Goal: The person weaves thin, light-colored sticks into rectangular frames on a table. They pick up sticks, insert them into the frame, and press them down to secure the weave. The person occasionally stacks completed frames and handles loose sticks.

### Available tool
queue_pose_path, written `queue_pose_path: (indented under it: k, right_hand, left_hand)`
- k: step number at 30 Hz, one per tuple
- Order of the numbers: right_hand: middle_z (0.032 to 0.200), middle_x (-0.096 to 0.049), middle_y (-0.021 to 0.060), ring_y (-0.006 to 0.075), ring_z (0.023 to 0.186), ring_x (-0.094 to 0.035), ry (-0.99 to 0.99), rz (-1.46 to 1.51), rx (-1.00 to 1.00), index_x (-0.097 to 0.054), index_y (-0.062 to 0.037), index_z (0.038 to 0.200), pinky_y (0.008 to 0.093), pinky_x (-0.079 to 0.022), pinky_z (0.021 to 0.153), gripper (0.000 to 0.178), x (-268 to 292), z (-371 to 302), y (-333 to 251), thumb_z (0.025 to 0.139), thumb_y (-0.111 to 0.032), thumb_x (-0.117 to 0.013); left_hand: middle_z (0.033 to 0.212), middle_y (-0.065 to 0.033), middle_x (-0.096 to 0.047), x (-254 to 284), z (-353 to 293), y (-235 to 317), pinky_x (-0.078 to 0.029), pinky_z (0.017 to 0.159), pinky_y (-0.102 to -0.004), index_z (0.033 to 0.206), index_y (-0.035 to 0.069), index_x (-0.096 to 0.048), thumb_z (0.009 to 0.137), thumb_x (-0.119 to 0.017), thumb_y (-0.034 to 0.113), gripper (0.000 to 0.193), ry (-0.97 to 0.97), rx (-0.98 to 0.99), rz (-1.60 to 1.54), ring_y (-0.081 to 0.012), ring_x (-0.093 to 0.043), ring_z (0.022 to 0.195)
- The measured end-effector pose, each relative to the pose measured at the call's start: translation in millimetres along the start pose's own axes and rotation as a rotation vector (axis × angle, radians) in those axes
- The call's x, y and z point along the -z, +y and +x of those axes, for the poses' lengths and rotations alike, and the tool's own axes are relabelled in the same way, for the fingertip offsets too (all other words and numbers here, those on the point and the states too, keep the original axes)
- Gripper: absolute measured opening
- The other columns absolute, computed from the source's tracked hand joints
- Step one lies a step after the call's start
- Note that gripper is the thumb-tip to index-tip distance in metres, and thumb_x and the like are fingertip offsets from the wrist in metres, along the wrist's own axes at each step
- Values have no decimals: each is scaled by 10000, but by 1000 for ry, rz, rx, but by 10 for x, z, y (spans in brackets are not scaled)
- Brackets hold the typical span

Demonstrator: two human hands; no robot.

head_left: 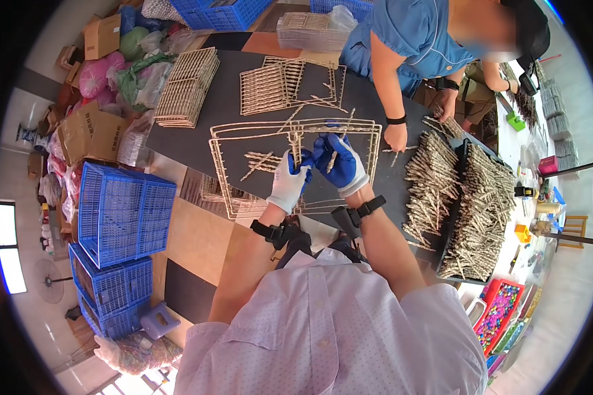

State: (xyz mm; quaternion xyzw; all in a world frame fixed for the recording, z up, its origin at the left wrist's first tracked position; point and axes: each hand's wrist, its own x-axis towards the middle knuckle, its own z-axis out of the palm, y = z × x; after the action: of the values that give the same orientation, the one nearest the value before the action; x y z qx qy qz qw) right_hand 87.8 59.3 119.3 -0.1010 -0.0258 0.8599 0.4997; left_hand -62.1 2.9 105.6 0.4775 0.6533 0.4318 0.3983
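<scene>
Gloved fingers meet over a beige plastic moulding frame (295, 141) lying flat on the dark grey worktable (178, 135). My left hand (290, 181), in a white glove with blue fingertips, pinches one of the frame's thin sticks, fingers pressed together. My right hand (339, 163), in a blue glove, clamps a beige stick just beside it, thumb and forefinger shut on it. Loose beige sticks fill a heaped pile (464, 204) to my right. Across the table, a co-worker's bare hand (395, 137) rests near the frame's far corner. Blue plastic crates (122, 217) stand stacked on my left.
</scene>
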Motion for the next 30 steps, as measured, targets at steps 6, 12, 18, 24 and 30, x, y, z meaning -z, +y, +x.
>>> queue_pose_path:
  k: [6, 12, 18, 24, 30]
  right_hand:
    - [913, -634, 77, 221, 841, -628, 107, -55, 15, -585, -96, 1030, 343, -536, 728, 115, -46, 19, -89, 915, -94, -590]
    - [781, -586, 61, 188, 719, -573, 184, -169, 176, -564, -86, 877, 317, -497, 670, 135, -25, 137, -67, 924, -203, -610]
    - [669, -572, 32, 181, 663, -587, 288, 226, -232, -572, -108, 816, 323, -497, 624, 181, 8, 109, -34, 929, -246, -603]
    - [888, -651, 90, 212, 830, -636, -475, -1597, 349, -621, 2, 1005, 330, -517, 751, 204, -10, -947, -505, 920, -174, -563]
    - [750, -617, 11, 78, 618, -553, 442, -1079, -182, -633, -9, 963, 251, -463, 561, 231, 450, -2275, -871, 842, -204, -659]
  left_hand:
    - [960, -125, -665, -90, -8, -59, -521, 739, -318, 1165, -9, -531, 824, -660, 74, 374, 74, -148, 213, -210, -646, 812]
    - [1061, -206, -613, -170, -110, 213, -474, 845, -401, 1196, -2, -499, 792, -664, 55, 440, 155, -219, 319, -335, -598, 994]
    - [986, -212, -602, -101, 60, 213, -466, 812, -441, 1161, 4, -498, 774, -650, 26, 417, 337, -365, 465, -381, -597, 915]
    - [917, -25, -568, 299, 68, 339, -474, 727, -258, 1075, 12, -547, 880, -541, -40, 202, 222, -108, -216, -118, -548, 823]
    - [1083, -80, -620, 815, 198, -123, -476, 679, -242, 1195, -11, -545, 909, -545, 15, 287, 246, -57, -39, -125, -580, 817]
